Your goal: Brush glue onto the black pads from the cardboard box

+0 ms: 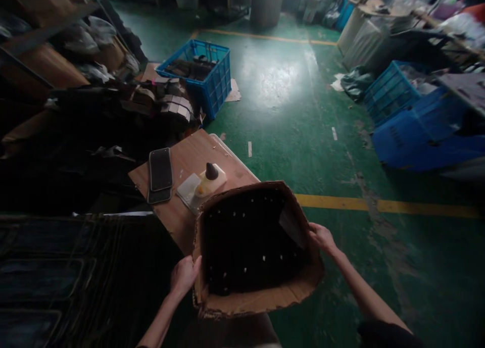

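Observation:
An open-topped cardboard box point(261, 303) with ragged edges is held between my two hands. Its inside is very dark, with several small white specks on what looks like black material. My left hand point(184, 276) grips the box's left wall, thumb over the rim. On the opposite side, my right hand point(322, 237) is closed on the right wall near the upper edge. Just beyond the box lies a wooden board point(197, 151) bearing dark flat rounded pads point(160, 170) and a pale bottle with a dark cone-shaped cap point(211, 171).
A blue crate point(217, 88) with dark pieces stands ahead on the green floor point(280, 126). To the right are more blue crates point(394, 93) and piled goods. Dark stacked pieces point(41, 277) fill the lower left, with a loaded shelf point(49, 30) behind.

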The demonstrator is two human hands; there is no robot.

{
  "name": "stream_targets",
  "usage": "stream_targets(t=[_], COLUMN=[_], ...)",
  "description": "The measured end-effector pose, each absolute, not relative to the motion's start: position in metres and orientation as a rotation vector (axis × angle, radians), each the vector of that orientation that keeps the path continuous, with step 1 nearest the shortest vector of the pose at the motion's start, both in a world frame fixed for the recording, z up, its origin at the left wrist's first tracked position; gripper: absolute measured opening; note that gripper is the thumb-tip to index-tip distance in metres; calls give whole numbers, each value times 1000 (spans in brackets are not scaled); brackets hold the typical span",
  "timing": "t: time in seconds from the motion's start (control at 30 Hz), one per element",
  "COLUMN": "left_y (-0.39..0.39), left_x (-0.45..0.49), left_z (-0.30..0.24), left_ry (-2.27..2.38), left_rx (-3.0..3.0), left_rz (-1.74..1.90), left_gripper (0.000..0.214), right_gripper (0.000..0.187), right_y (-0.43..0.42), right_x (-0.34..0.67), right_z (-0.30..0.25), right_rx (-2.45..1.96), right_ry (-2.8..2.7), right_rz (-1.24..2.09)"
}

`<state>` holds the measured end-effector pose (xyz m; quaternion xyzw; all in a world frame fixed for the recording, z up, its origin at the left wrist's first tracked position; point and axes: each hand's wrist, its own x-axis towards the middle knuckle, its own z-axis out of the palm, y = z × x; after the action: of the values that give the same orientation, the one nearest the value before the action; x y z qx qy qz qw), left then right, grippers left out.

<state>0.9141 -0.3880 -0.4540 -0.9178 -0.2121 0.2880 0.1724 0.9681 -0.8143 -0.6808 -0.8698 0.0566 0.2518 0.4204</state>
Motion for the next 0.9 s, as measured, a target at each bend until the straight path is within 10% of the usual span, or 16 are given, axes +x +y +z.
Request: stream_targets(t=[0.67,0.9], left_y=[-377,-397], left_x=[903,880], left_z=[-446,-426], left_ry=[-635,-388], left_rx=[-2713,-2924], left_rz=[843,398], left_gripper=[45,43], right_gripper=[27,25], right_y=[-794,-723], right_x=[957,910], right_z=[-659,-616], right_rx=[-2491,-2436], right_ry=[380,373], right_rz=[832,103])
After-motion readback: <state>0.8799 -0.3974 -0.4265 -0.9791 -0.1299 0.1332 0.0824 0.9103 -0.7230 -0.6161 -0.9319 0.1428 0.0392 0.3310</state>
